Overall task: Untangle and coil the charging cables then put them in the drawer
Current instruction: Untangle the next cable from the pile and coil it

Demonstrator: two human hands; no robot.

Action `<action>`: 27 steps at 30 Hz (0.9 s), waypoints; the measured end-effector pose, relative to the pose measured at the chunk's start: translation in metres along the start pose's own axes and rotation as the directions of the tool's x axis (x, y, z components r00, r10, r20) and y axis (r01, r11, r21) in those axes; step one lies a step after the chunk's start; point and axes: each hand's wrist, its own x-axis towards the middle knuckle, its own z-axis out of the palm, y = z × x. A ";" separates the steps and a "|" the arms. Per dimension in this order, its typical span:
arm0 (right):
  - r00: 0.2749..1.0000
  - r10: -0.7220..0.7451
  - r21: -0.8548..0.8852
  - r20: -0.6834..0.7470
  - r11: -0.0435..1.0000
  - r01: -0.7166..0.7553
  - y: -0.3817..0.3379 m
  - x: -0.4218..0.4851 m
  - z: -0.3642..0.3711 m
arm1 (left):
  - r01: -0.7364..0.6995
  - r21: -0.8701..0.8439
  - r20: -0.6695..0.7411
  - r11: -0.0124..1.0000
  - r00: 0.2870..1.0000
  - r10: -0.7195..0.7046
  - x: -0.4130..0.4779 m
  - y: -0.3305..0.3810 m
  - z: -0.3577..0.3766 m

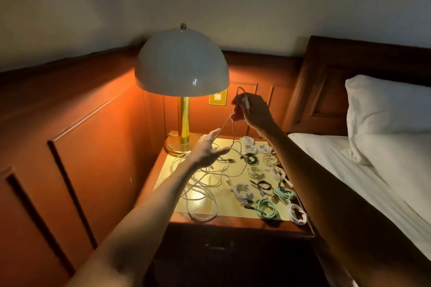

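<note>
A loose tangle of white cables [200, 184] sprawls over the left half of the nightstand top [233, 214]. Several coiled cables, white, black and mint green [264, 208], lie in rows on its right half. My right hand [250, 110] is raised beside the lamp shade and pinches one end of a thin white cable [225, 127] that hangs down to the tangle. My left hand [207, 150] hovers lower, fingers spread, its fingertips at the hanging strands. The drawer front [218, 247] under the top is dark and closed.
A brass table lamp [183, 121] with a white dome shade stands lit at the back left of the nightstand. Wood panelling runs along the left and back. A wall switch plate [218, 98] sits behind. The bed [373, 170] with a white pillow lies right.
</note>
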 end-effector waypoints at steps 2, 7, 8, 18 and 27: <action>0.998 -0.047 0.078 -0.035 0.996 0.050 -0.010 0.006 -0.010 | 0.071 -0.009 -0.026 0.997 0.997 -0.071 0.009 0.001 0.018; 0.974 -0.152 0.116 -0.169 0.978 0.173 -0.016 0.010 -0.032 | 0.256 -0.078 -0.221 0.964 0.938 -0.267 0.035 0.001 0.009; 0.967 -0.168 0.104 -0.191 0.976 0.190 -0.013 0.009 -0.035 | 0.283 -0.105 -0.230 0.953 0.926 -0.300 0.043 0.002 0.002; 0.932 -0.299 0.086 -0.207 0.943 0.321 0.005 -0.012 -0.038 | 0.161 -0.926 0.088 0.340 0.972 -0.219 0.046 0.052 -0.074; 0.939 -0.270 -0.058 -0.211 0.963 0.264 -0.002 -0.014 -0.041 | -0.270 -0.883 -0.267 0.384 0.962 0.063 0.034 0.123 -0.119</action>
